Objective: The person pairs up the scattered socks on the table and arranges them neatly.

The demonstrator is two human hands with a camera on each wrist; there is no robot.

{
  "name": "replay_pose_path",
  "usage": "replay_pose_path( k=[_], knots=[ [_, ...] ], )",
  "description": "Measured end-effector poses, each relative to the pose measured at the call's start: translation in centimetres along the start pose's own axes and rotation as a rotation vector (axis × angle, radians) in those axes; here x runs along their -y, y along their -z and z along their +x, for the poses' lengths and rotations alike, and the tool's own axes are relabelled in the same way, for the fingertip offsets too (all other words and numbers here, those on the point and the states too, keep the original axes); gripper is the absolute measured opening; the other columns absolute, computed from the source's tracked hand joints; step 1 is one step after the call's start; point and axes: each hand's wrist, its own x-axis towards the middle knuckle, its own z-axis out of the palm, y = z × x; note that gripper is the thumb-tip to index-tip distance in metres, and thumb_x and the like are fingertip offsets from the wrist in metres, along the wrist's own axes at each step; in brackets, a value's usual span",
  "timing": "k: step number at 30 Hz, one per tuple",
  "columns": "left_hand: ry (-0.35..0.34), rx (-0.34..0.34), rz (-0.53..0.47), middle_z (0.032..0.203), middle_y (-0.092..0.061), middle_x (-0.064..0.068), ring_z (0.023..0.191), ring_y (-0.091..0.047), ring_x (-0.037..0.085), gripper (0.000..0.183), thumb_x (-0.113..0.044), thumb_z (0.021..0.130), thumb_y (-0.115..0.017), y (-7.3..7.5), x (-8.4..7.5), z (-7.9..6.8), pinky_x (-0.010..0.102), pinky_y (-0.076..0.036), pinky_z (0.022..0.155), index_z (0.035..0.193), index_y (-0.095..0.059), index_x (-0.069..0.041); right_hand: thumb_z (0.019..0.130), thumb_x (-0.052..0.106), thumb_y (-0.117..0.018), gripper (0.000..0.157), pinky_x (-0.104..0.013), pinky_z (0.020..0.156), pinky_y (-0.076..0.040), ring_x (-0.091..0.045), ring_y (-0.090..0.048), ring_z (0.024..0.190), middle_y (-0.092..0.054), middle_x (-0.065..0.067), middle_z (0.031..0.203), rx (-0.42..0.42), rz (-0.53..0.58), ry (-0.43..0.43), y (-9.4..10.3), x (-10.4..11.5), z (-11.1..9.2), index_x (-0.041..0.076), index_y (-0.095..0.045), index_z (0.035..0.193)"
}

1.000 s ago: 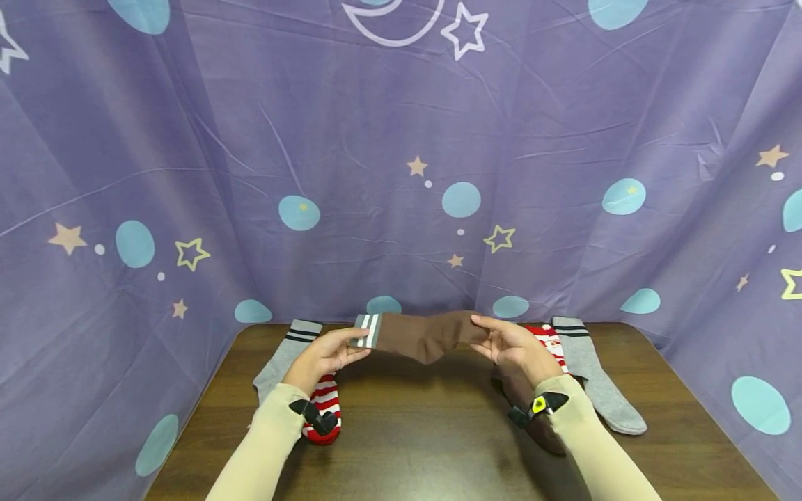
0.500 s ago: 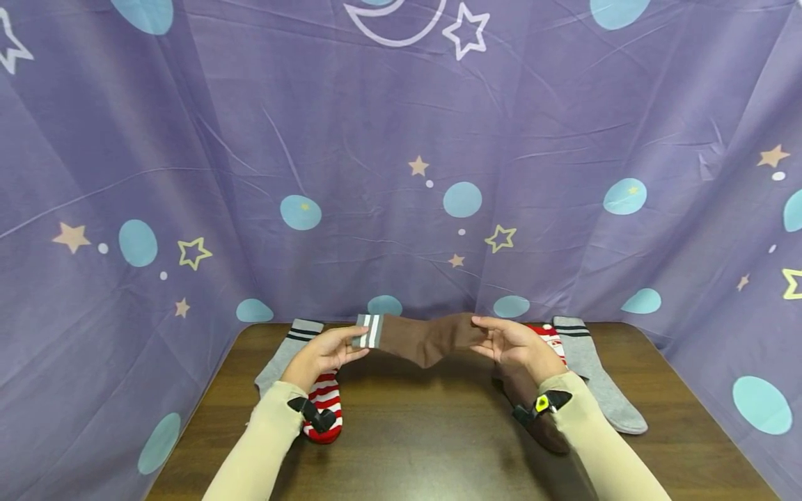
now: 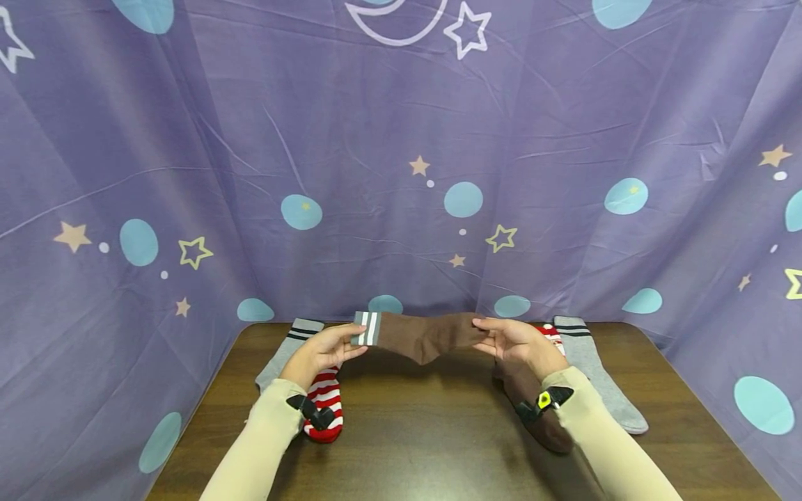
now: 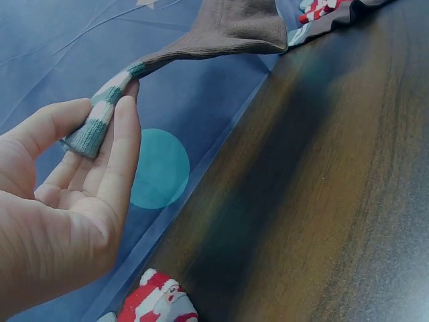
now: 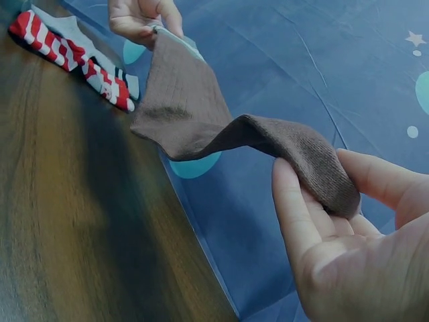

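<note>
A brown sock (image 3: 418, 335) with a grey-green, white-striped cuff is stretched sideways above the table, sagging at its heel. My left hand (image 3: 324, 353) pinches the striped cuff (image 4: 102, 115) between thumb and fingers. At the other end, my right hand (image 3: 521, 346) pinches the toe (image 5: 333, 181). Below my right forearm lies a second brown sock (image 3: 537, 414), partly covered by the arm. A red-and-white striped sock (image 3: 324, 407) and a grey sock with black bands (image 3: 280, 353) lie by my left wrist, partly hidden.
On the right of the wooden table (image 3: 413, 445) lie another grey sock (image 3: 595, 369) and a red-and-white sock (image 3: 551, 335), mostly covered by my right hand. A purple curtain (image 3: 376, 174) with stars and moons hangs behind and beside the table.
Both hands keep their grip on the brown sock and stay nearly in place. My right forearm has shifted slightly to the right.
</note>
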Motion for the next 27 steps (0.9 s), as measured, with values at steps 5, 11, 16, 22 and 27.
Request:
replay_pose_path(
  k=[5, 11, 16, 22, 27],
  knots=[
    [0.032, -0.038, -0.039, 0.087, -0.072, 0.002, 0.079, -0.072, 0.013, 0.025, -0.012, 0.108, -0.044, 0.0, 0.0, -0.1, 0.024, -0.062, 0.075, 0.093, -0.064, -0.01, 0.111, 0.005, -0.033, 0.042, -0.028, 0.088, -0.061, -0.011, -0.072, 0.09, -0.074, 0.003, 0.091, -0.03, -0.02, -0.011, 0.5, -0.1, 0.2, 0.012, -0.072, 0.095],
    [0.041, -0.066, -0.052, 0.084, -0.074, 0.002, 0.078, -0.073, 0.014, 0.028, -0.014, 0.108, -0.045, 0.2, 0.0, -0.1, 0.026, -0.062, 0.074, 0.091, -0.066, -0.01, 0.11, 0.005, -0.035, 0.037, -0.026, 0.088, -0.06, -0.009, -0.072, 0.09, -0.074, 0.005, 0.093, -0.064, -0.1, -0.021, 0.7, -0.2, 0.3, 0.017, -0.069, 0.099],
    [0.036, -0.081, -0.041, 0.085, -0.074, 0.001, 0.079, -0.073, 0.013, 0.023, -0.014, 0.108, -0.046, 0.3, 0.0, -0.1, 0.025, -0.062, 0.075, 0.094, -0.064, -0.01, 0.109, 0.004, -0.037, 0.036, -0.023, 0.086, -0.06, -0.007, -0.072, 0.087, -0.075, 0.007, 0.09, -0.084, -0.158, -0.02, 0.9, -0.4, 0.3, 0.019, -0.067, 0.097],
    [0.033, -0.072, -0.022, 0.086, -0.074, 0.0, 0.08, -0.073, 0.012, 0.023, -0.014, 0.108, -0.046, 0.3, 0.0, -0.1, 0.024, -0.061, 0.076, 0.094, -0.064, -0.01, 0.108, 0.002, -0.039, 0.036, -0.022, 0.085, -0.06, -0.006, -0.072, 0.087, -0.075, 0.007, 0.091, -0.104, -0.207, -0.011, 1.4, -0.7, 0.3, 0.02, -0.069, 0.098],
    [0.031, -0.067, -0.007, 0.086, -0.073, 0.0, 0.079, -0.072, 0.011, 0.024, -0.013, 0.108, -0.045, 0.4, -0.1, 0.0, 0.023, -0.061, 0.075, 0.094, -0.065, -0.011, 0.108, 0.002, -0.041, 0.033, -0.021, 0.083, -0.06, -0.005, -0.072, 0.085, -0.075, 0.007, 0.09, -0.132, -0.212, 0.002, 1.6, -0.6, 0.5, 0.02, -0.068, 0.099]
  ],
)
